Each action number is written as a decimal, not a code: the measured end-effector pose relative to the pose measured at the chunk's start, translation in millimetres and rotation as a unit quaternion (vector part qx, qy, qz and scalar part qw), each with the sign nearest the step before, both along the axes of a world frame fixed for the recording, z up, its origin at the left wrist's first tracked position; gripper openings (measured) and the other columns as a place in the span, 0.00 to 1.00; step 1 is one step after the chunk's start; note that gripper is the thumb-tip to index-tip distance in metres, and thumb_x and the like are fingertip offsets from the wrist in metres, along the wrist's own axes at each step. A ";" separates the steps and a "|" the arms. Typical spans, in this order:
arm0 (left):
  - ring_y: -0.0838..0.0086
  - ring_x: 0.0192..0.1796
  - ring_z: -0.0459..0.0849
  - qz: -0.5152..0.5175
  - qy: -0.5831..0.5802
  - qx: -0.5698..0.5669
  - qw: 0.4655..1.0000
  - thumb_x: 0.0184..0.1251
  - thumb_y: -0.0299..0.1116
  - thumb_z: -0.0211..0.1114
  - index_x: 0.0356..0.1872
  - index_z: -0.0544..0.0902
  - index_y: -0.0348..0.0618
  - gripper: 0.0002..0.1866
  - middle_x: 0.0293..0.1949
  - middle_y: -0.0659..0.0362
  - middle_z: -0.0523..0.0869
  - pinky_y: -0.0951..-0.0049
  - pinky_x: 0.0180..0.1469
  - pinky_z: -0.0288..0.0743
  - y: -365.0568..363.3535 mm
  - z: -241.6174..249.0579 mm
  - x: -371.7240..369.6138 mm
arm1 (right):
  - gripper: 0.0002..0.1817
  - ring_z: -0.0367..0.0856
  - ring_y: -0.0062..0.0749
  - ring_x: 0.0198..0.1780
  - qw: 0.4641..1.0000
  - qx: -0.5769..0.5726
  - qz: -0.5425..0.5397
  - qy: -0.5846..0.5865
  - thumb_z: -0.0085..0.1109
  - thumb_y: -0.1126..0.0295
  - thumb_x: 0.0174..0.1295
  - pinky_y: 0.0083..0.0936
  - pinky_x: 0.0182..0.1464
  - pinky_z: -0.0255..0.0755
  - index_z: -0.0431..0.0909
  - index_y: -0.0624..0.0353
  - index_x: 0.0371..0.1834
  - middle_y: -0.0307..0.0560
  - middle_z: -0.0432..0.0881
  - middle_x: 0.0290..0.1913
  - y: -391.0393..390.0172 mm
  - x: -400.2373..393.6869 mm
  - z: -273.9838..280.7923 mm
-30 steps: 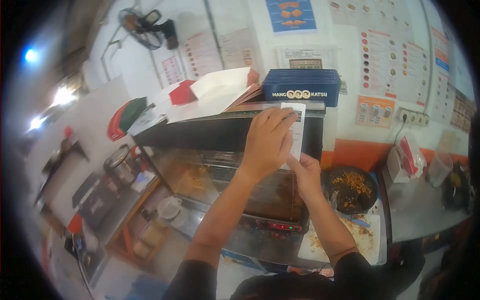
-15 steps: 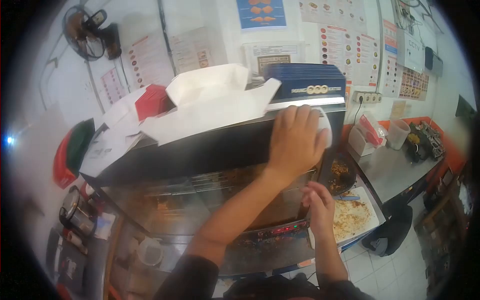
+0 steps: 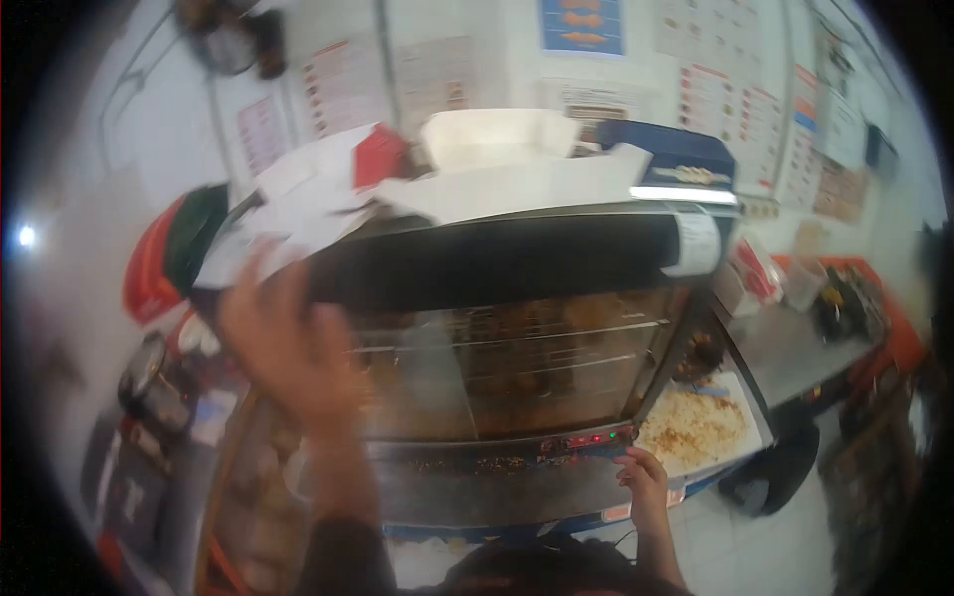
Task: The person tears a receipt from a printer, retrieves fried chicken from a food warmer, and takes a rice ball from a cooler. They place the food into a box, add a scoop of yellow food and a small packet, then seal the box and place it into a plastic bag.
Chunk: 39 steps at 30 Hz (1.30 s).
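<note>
Left hand [image 3: 288,343], blurred, fingers spread and holding nothing, is raised in front of the glass-fronted black display warmer [image 3: 497,328], near the white folded cardboard boxes [image 3: 477,169] on top. A white paper slip [image 3: 693,243] is stuck to the warmer's top right corner, print unreadable. Right hand [image 3: 646,487], fingers loosely curled, touches the warmer's lower front edge beside the white tray of crumbs [image 3: 696,429].

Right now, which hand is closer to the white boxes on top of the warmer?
Left. The left hand is raised by the warmer's top-left corner, near the white boxes. The right hand rests low on the bottom front edge.
</note>
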<state>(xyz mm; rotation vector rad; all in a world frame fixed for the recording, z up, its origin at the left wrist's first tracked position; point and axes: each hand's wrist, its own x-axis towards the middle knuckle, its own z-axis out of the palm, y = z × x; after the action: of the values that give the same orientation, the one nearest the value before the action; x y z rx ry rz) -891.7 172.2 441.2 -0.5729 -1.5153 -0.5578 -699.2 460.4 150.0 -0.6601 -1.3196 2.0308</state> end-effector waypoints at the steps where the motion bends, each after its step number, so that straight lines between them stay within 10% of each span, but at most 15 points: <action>1: 0.51 0.67 0.66 0.083 -0.021 -0.071 0.994 0.67 0.30 0.54 0.57 0.79 0.41 0.18 0.62 0.49 0.74 0.53 0.69 0.54 -27.4 11.4 -9.9 | 0.15 0.77 0.22 0.35 0.999 0.020 0.024 -0.004 0.56 0.72 0.61 0.19 0.37 0.69 0.76 0.63 0.51 0.44 0.84 0.40 1.9 -0.6 -2.2; 9: 0.67 0.60 0.75 -0.232 -0.399 -0.154 0.874 0.59 0.25 0.56 0.53 0.79 0.35 0.19 0.53 0.55 0.82 0.69 0.65 0.62 -105.1 68.6 -30.4 | 0.16 0.79 0.24 0.42 0.989 0.035 0.146 0.012 0.56 0.71 0.64 0.21 0.44 0.71 0.75 0.60 0.55 0.45 0.84 0.45 -9.0 -33.8 15.8; 25: 0.77 0.46 0.76 -0.290 -0.516 -0.256 0.764 0.42 0.35 0.70 0.53 0.81 0.38 0.30 0.46 0.61 0.84 0.76 0.48 0.71 -124.6 134.9 -95.7 | 0.13 0.76 0.20 0.37 0.982 0.005 0.190 -0.011 0.57 0.74 0.64 0.17 0.40 0.70 0.76 0.63 0.51 0.44 0.84 0.42 -25.7 -16.6 -14.7; 28: 0.73 0.44 0.77 -0.247 -0.488 -0.127 0.827 0.44 0.28 0.67 0.47 0.83 0.37 0.23 0.44 0.60 0.84 0.72 0.49 0.71 -120.2 128.2 -86.8 | 0.13 0.76 0.19 0.37 0.981 0.005 0.191 -0.022 0.57 0.73 0.64 0.17 0.40 0.70 0.77 0.62 0.51 0.43 0.84 0.42 -29.3 -17.6 -14.7; 30: 0.66 0.43 0.79 -0.076 -0.194 -0.267 0.941 0.46 0.21 0.63 0.43 0.83 0.37 0.18 0.41 0.56 0.84 0.69 0.51 0.72 -103.8 108.9 -59.7 | 0.13 0.76 0.19 0.37 0.981 0.005 0.196 -0.010 0.57 0.73 0.64 0.17 0.41 0.69 0.77 0.60 0.52 0.42 0.84 0.42 -32.8 -21.0 -19.9; 39: 0.60 0.46 0.85 0.115 0.242 -0.129 0.955 0.54 0.22 0.65 0.43 0.85 0.38 0.13 0.42 0.53 0.87 0.65 0.50 0.75 -118.1 60.2 -63.6 | 0.14 0.79 0.23 0.42 0.975 0.027 0.219 -0.022 0.57 0.73 0.63 0.22 0.44 0.71 0.77 0.59 0.52 0.45 0.84 0.45 -43.2 -24.0 -11.2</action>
<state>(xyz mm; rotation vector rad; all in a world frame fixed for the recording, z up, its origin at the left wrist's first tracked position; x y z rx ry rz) -955.2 54.1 501.3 -0.6657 -1.1669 -0.0264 -723.2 417.2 138.9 -0.4139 -1.6544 2.3210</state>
